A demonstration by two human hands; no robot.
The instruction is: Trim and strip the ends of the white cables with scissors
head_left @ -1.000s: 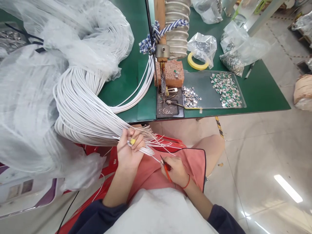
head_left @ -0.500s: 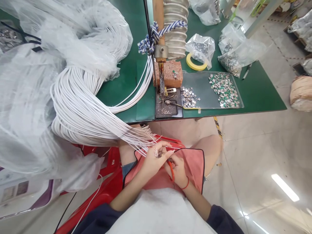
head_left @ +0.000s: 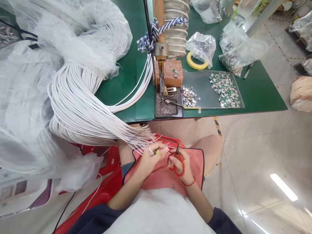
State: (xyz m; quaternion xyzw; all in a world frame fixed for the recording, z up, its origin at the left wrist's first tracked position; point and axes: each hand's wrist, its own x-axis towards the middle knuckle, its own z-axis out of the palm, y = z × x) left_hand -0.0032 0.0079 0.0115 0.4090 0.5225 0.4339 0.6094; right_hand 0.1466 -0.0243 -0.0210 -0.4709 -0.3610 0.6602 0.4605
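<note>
Bundle of white cables (head_left: 83,107) spilling off the green tabletop (head_left: 263,91) toward the lap, left hand (head_left: 152,156) pinching white cable ends between thumb and fingers, right hand (head_left: 180,164) just beside it, fingers curled around red-handled scissors (head_left: 179,167), blades pointing up.

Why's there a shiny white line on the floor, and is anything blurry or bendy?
In the head view, the white streak looks like a lamp reflecting off the glossy floor; in the same view, the wire tips blur together, and the wide lens probably makes the table look skewed.
</note>
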